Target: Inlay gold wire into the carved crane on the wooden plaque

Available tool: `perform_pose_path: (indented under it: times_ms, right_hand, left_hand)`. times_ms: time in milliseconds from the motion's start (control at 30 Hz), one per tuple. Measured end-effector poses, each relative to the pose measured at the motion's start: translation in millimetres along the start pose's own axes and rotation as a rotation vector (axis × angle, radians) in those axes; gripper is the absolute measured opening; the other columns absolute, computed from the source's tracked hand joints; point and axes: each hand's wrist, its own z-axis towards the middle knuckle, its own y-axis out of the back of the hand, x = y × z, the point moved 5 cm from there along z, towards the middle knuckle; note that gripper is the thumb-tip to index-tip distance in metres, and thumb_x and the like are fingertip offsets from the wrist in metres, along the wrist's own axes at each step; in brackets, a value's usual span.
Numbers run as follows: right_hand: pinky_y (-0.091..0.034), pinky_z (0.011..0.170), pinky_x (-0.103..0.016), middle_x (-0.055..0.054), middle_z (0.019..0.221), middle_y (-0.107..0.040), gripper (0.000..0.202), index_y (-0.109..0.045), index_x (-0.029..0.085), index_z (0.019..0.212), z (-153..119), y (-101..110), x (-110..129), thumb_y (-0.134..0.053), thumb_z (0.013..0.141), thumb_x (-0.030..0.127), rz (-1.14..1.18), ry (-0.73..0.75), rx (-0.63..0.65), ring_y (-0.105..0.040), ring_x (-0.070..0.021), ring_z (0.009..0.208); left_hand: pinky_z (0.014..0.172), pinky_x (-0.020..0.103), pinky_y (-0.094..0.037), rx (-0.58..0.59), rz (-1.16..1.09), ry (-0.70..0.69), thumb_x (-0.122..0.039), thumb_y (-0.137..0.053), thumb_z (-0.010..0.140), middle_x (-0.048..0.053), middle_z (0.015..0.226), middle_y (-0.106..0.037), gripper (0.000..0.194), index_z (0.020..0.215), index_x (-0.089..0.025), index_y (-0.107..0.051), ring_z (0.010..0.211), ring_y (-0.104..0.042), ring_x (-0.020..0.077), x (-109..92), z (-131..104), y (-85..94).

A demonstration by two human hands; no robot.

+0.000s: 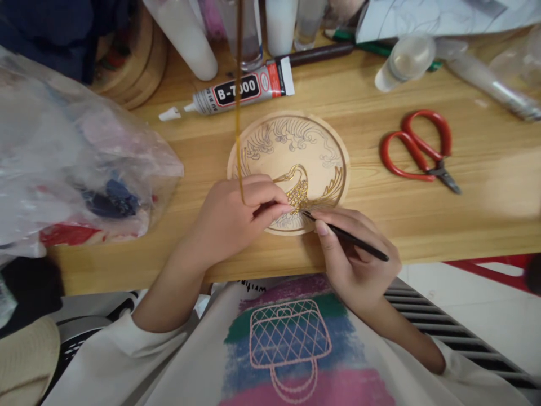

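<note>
A round wooden plaque (287, 138) lies on the table, with a bird and curling feathers drawn in dark lines. Gold wire (298, 169) follows the bird's neck, body and part of the right-hand feathers. My left hand (240, 217) rests over the plaque's lower left, thumb and index finger pinched near the bird's body. A long strand of gold wire (238, 124) rises from this hand past the top of the view. Black tweezers (355, 241) are gripped in my right hand (359, 259), their tip at the bird's body beside my left fingertips.
Above the plaque lies a B-7000 glue tube (243, 89), its white cap (169, 114) off beside the nozzle. Red-handled scissors (422, 149) lie to the right. A plastic bag (105, 152) covers the left side. Bottles (186, 39) and a small clear jar (406, 59) stand behind.
</note>
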Motion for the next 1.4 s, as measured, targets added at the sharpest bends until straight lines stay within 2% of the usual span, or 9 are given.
perform_pose_path:
  times_ms: [300,500,833,1033,1133,1200,1267,1400]
  right_hand:
    - [-0.061,0.081,-0.031,-0.004,0.093,-0.076,0.024,-0.072,0.020,0.098,0.9,0.7,0.0,-0.066,0.082,0.003,0.032,0.011,0.016,-0.071,-0.0162,0.086]
    - [-0.062,0.079,-0.036,-0.005,0.093,-0.076,0.025,-0.073,0.022,0.099,0.8,0.8,-1.3,-0.066,0.083,0.005,0.032,0.004,0.037,-0.072,-0.0188,0.085]
    - [-0.061,0.080,-0.034,-0.005,0.093,-0.076,0.024,-0.072,0.020,0.099,1.5,1.4,-0.3,-0.066,0.083,0.004,0.022,0.015,0.044,-0.071,-0.0176,0.085]
    - [-0.061,0.080,-0.037,-0.004,0.094,-0.076,0.023,-0.073,0.023,0.100,0.3,4.9,-1.4,-0.067,0.084,0.008,0.030,-0.044,0.005,-0.071,-0.0193,0.086]
    - [-0.060,0.073,-0.035,-0.002,0.091,-0.075,0.027,-0.073,0.026,0.103,1.4,18.3,-5.6,-0.068,0.083,0.009,0.018,0.011,-0.116,-0.071,-0.0193,0.082]
    - [-0.058,0.069,-0.035,-0.002,0.092,-0.075,0.033,-0.072,0.027,0.109,5.1,29.2,-10.7,-0.068,0.082,0.008,-0.077,0.086,-0.161,-0.070,-0.0194,0.079]
    - [-0.057,0.072,-0.035,-0.003,0.096,-0.074,0.040,-0.070,0.028,0.115,11.4,36.9,-16.7,-0.068,0.082,0.007,-0.245,0.181,-0.123,-0.069,-0.0203,0.081]
    - [-0.055,0.079,-0.038,-0.007,0.103,-0.072,0.043,-0.066,0.027,0.122,23.9,39.9,-29.7,-0.061,0.085,0.007,-0.566,0.358,0.076,-0.068,-0.0237,0.092]
  left_hand:
    - [0.069,0.025,-0.046,0.013,-0.010,0.040,-0.025,-0.062,0.094,-0.002,0.080,-0.070,0.013,0.082,-0.021,-0.066,0.075,-0.064,0.0123,2.4,-1.1,-2.6]
    - [0.069,0.025,-0.045,-0.010,0.016,0.033,-0.026,-0.062,0.094,-0.003,0.080,-0.069,0.013,0.083,-0.020,-0.066,0.074,-0.063,0.0115,1.4,-1.5,-2.4]
    - [0.069,0.024,-0.045,0.015,0.003,0.063,-0.025,-0.060,0.094,-0.002,0.081,-0.070,0.014,0.083,-0.020,-0.066,0.076,-0.064,0.0121,1.6,-1.1,-2.5]
    - [0.070,0.025,-0.046,0.014,-0.017,0.057,-0.023,-0.060,0.093,-0.002,0.082,-0.070,0.013,0.083,-0.020,-0.067,0.077,-0.065,0.0125,2.6,-1.4,-2.3]
    - [0.071,0.025,-0.046,0.012,-0.011,0.060,-0.022,-0.062,0.092,-0.002,0.082,-0.071,0.012,0.082,-0.020,-0.067,0.077,-0.065,0.0126,3.3,-1.9,-2.5]
    - [0.069,0.025,-0.046,0.015,-0.001,0.064,-0.022,-0.062,0.092,-0.003,0.080,-0.070,0.012,0.081,-0.020,-0.067,0.076,-0.065,0.0123,3.8,-2.3,-2.6]
    - [0.068,0.025,-0.045,0.022,0.005,0.074,-0.023,-0.062,0.092,-0.003,0.080,-0.070,0.013,0.080,-0.019,-0.067,0.075,-0.064,0.0119,4.5,-2.7,-2.8]
    - [0.068,0.024,-0.044,0.031,0.008,0.086,-0.022,-0.063,0.091,-0.002,0.081,-0.071,0.012,0.080,-0.019,-0.067,0.075,-0.064,0.0119,5.4,-2.8,-3.5]
